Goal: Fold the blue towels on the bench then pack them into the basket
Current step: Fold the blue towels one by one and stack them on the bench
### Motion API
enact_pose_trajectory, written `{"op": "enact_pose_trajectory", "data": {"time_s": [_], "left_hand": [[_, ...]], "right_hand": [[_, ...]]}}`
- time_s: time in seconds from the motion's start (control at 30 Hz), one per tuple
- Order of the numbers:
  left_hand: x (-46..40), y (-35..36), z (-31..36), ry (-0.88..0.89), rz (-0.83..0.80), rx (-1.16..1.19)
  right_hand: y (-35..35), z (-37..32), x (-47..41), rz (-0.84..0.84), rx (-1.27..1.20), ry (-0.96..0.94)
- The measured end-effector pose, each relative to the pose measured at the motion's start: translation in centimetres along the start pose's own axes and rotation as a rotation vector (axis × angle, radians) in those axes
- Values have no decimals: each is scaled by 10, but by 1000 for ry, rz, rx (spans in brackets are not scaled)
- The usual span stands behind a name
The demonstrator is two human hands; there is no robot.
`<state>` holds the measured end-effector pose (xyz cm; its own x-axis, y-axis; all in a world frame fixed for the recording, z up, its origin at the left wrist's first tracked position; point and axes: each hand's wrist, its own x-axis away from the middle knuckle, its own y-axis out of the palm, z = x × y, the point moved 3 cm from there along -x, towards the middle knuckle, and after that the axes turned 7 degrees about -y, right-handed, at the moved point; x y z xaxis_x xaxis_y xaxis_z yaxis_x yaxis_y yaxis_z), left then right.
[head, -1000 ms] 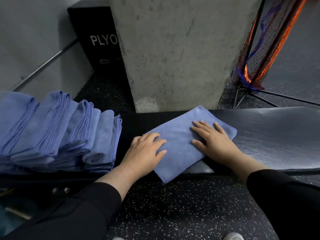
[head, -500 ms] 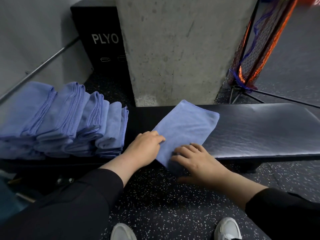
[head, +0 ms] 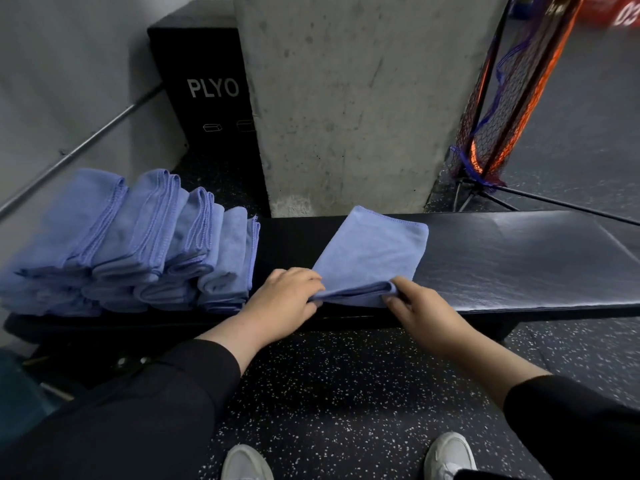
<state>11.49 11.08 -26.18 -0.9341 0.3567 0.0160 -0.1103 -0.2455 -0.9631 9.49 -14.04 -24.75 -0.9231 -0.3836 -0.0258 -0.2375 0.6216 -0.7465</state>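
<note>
At the bench's (head: 519, 258) near edge, both hands, left (head: 284, 299) and right (head: 415, 310), have shifted from smoothing to pinching the towel's (head: 370, 254) near edge, so another fold seems due.

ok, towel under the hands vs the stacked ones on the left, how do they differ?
The towel being folded lies flat and broad on the bench; the folded towels are compact bundles, overlapping in a row. The left hand and right hand pinch its near edge; the row is untouched. Same blue cloth, same stitched hems.
</note>
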Motion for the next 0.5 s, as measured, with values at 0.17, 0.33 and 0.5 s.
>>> {"op": "enact_pose_trajectory", "data": {"time_s": [0.17,0.33,0.5], "left_hand": [[-5,-17,7,-207,-9,560],[-14,-27,21,-265,6,929],[-29,-15,24,-360,-123,1159]], "right_hand": [[-20,14,0,108,-194,80],[-35,21,0,183,-345,133],[-36,35,-9,262,-388,232]]}}
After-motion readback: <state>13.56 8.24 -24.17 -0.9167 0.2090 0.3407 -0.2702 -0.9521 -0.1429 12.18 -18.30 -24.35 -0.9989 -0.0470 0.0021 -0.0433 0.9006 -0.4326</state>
